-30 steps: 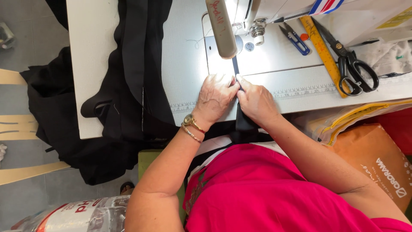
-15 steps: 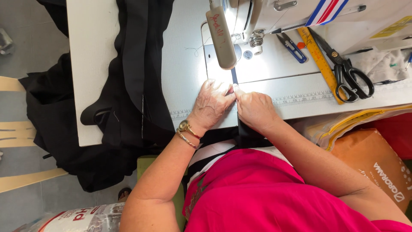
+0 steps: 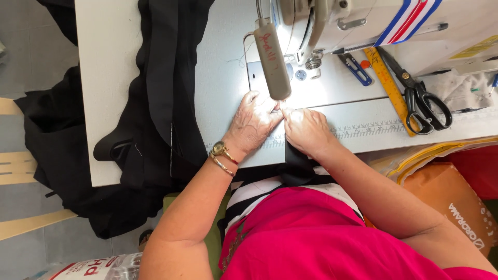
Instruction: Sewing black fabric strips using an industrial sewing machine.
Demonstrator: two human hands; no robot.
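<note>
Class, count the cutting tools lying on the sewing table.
2: black-handled scissors at the table's right, beside the yellow ruler, and small blue thread snips left of that ruler. Others may be hidden.

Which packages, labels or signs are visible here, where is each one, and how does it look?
Orange bag: lower right, below the table, white lettering.
Plastic sack: bottom left on the floor, clear with red print.
Yellow sticker: on the sewing machine, upper right.
Striped label: red, white, blue, on the machine.

Bare table lies open left of the hands; the lamp and scissors crowd the right.
</note>
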